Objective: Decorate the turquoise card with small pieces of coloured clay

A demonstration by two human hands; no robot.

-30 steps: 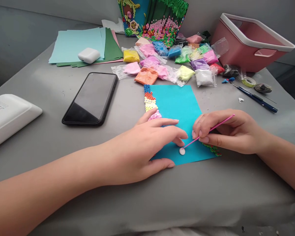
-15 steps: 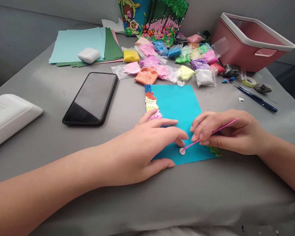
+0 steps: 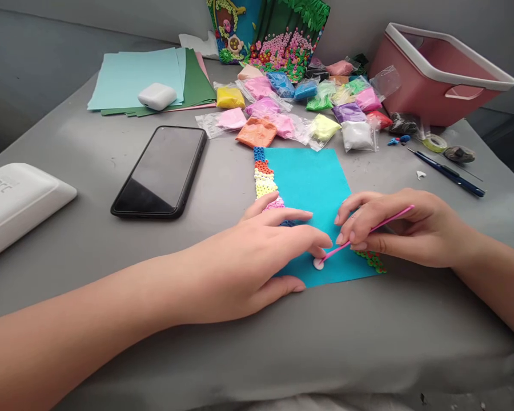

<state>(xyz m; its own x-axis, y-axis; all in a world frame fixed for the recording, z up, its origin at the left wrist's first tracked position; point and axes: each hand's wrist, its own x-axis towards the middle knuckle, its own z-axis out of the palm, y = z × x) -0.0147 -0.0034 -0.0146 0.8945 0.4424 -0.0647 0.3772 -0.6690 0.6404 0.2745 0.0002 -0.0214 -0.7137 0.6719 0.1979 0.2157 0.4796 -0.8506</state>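
A blue sheet [image 3: 310,177] lies on the grey table, with small coloured clay rings [image 3: 265,185] along its left edge and green and red ones [image 3: 373,261] at its lower right corner. My left hand [image 3: 261,251] rests over the sheet's lower left, fingers spread, the index fingertip beside a flat white clay disc [image 3: 318,264]. Between the thumb and fingers of my right hand [image 3: 385,228] is a thin pink stick [image 3: 392,218], its tip touching the disc. My left palm hides part of the ring border.
Behind the sheet lie several bags of coloured clay [image 3: 257,132]. A pink basket [image 3: 411,85] stands at the back right, near a dark blue pen-like tool [image 3: 449,172]. To the left are a phone [image 3: 160,171], a white power bank [image 3: 25,200] and paper sheets [image 3: 132,74] under an earbud case [image 3: 156,96].
My left index finger has shifted slightly right, closer to the white disc. The pink stick stays in my right hand, its tip moved slightly right on the disc.
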